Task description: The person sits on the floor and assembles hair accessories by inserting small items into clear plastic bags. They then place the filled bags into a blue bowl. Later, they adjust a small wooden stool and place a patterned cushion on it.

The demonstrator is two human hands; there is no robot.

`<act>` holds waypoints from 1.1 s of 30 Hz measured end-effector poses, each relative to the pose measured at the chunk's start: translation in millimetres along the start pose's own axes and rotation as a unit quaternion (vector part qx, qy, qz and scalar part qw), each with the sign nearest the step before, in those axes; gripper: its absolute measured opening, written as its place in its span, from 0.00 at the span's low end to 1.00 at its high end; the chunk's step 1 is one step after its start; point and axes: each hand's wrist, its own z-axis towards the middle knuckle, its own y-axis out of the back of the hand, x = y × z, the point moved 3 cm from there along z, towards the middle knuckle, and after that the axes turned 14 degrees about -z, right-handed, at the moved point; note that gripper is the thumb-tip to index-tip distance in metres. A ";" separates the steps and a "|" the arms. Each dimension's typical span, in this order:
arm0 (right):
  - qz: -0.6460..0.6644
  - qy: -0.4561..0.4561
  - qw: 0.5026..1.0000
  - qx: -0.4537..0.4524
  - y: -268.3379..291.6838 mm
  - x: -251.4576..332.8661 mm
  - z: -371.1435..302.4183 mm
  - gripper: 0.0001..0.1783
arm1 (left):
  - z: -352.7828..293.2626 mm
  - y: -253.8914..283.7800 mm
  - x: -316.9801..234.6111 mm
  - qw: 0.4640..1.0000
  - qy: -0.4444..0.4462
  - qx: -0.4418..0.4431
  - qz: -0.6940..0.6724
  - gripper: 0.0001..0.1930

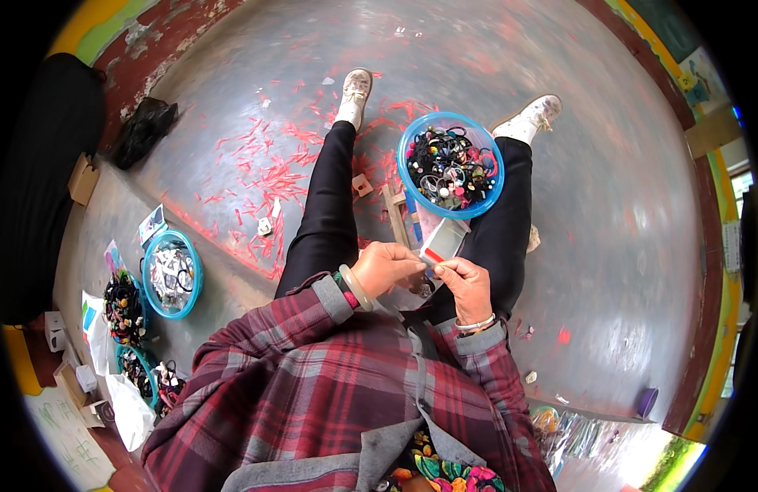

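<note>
In front of my lap, my left hand and my right hand are closed in pinches at the near edge of a small clear plastic bag. A red strip crosses the bag close to my fingertips. Whether anything small is also between my fingers cannot be made out. Just beyond the bag, a blue plastic basin rests against my right leg. It is heaped with dark hair ties that carry small coloured beads and charms.
Red scraps litter the floor around my left leg. A wooden piece stands between my legs. At left are a blue basket of clear packets, more containers of hair ties, and a black plastic bag. A purple container lies at right.
</note>
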 end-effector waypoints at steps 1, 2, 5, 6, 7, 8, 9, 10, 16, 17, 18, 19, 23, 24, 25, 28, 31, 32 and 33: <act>0.000 -0.001 1.000 -0.003 -1.2 0.7 0.1 0.06 | -1.4 0.3 0.2 1.000 -0.003 -0.002 -0.004 0.06; 0.001 0.002 1.000 -0.004 -2.3 1.6 0.7 0.06 | -2.7 0.8 0.2 1.000 -0.006 -0.004 -0.008 0.06; -0.001 -0.002 1.000 0.001 -8.4 7.7 1.6 0.06 | -7.8 5.9 1.8 0.999 -0.032 -0.002 -0.022 0.07; -0.028 -0.003 1.000 -0.003 -8.2 2.1 1.8 0.06 | -10.6 5.9 -1.7 1.000 -0.025 -0.012 -0.007 0.08; -0.020 -0.012 1.000 -0.011 -12.0 5.0 1.8 0.06 | -13.3 7.0 -3.9 0.999 -0.043 -0.009 -0.004 0.08; -0.013 -0.021 1.000 -0.017 -15.5 9.8 0.9 0.06 | -15.6 7.5 -5.2 0.998 -0.062 -0.007 -0.002 0.08; -0.006 -0.024 0.999 -0.021 -18.5 10.6 0.0 0.06 | -15.8 10.0 -4.5 0.998 -0.069 0.005 -0.008 0.08; -0.001 -0.027 0.999 -0.022 -20.5 10.0 0.7 0.06 | -17.1 13.0 -5.6 0.997 -0.078 0.016 -0.018 0.08; 0.037 -0.043 0.997 -0.046 -12.8 -13.1 12.7 0.08 | -41.2 80.7 -14.2 0.977 -0.140 -0.139 -0.083 0.09; 0.031 -0.057 0.997 -0.048 -8.6 -20.4 15.2 0.09 | -49.2 101.5 -17.8 0.965 -0.153 -0.181 -0.110 0.09; 0.031 -0.062 0.997 -0.043 -7.9 -22.9 16.7 0.09 | -59.9 122.4 -20.2 0.951 -0.166 -0.225 -0.135 0.10; 0.034 -0.073 0.996 -0.039 -6.7 -26.9 17.5 0.09 | -69.7 144.5 -19.6 0.932 -0.190 -0.265 -0.158 0.11; 0.043 -0.102 0.994 -0.027 -7.8 -42.1 18.8 0.09 | -126.6 246.7 -7.1 0.860 -0.250 -0.403 -0.188 0.11; 0.045 -0.105 0.993 -0.023 -8.9 -42.6 19.5 0.09 | -146.3 267.9 -5.1 0.833 -0.272 -0.443 -0.186 0.12; 0.047 -0.109 0.993 -0.020 -10.2 -42.6 19.8 0.09 | -167.0 283.1 -5.8 0.796 -0.295 -0.493 -0.192 0.11; 0.046 -0.120 0.992 -0.015 -11.4 -45.2 20.8 0.09 | -223.1 328.1 7.3 0.713 -0.320 -0.584 -0.219 0.11; 0.043 -0.127 0.991 -0.011 -9.4 -48.4 20.1 0.09 | -258.2 359.7 15.7 0.690 -0.336 -0.602 -0.221 0.09; 0.042 -0.129 0.991 -0.011 -8.2 -51.2 19.7 0.09 | -263.2 365.4 15.2 0.680 -0.339 -0.612 -0.221 0.09; 0.041 -0.131 0.990 -0.013 -7.4 -54.0 19.3 0.09 | -265.2 371.3 12.2 0.684 -0.324 -0.623 -0.196 0.09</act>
